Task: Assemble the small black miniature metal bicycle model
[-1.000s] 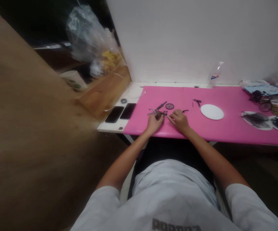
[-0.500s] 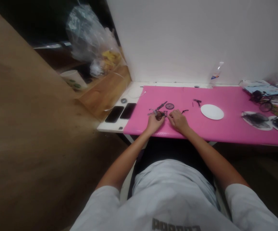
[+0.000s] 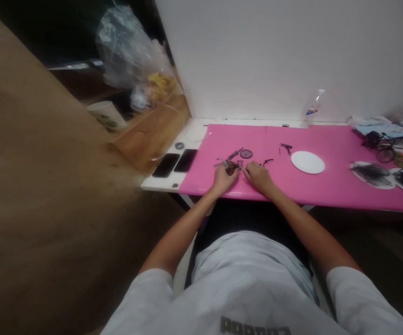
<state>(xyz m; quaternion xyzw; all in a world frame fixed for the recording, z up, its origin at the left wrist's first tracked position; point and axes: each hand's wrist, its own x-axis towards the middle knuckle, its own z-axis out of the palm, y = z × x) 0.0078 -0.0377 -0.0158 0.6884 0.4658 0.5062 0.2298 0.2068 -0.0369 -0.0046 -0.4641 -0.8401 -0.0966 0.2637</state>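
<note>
On the pink cover (image 3: 229,137), my left hand (image 3: 225,179) is closed on a small dark bicycle-like assembly (image 3: 230,166) that sticks out past its fingers. My right hand (image 3: 256,175) is close beside it, fingers drawn together at the assembly's right end; what they pinch is too small to make out. A long dark part (image 3: 235,154) and a spoked black wheel (image 3: 246,153) lie just beyond the hands. To the right of my right hand is a thin bent black piece (image 3: 267,161). A black frame-like part (image 3: 286,148) rests farther right.
A white plate (image 3: 307,162) lies right of the hands. Farther right are plates of black parts (image 3: 372,174) and a small black bicycle (image 3: 379,145). Two phones (image 3: 166,165) lie at the left edge. A clear bottle (image 3: 314,103) stands by the wall.
My right hand has shifted slightly and its fingers are lower, showing more of the bent black piece. My left hand has barely moved.
</note>
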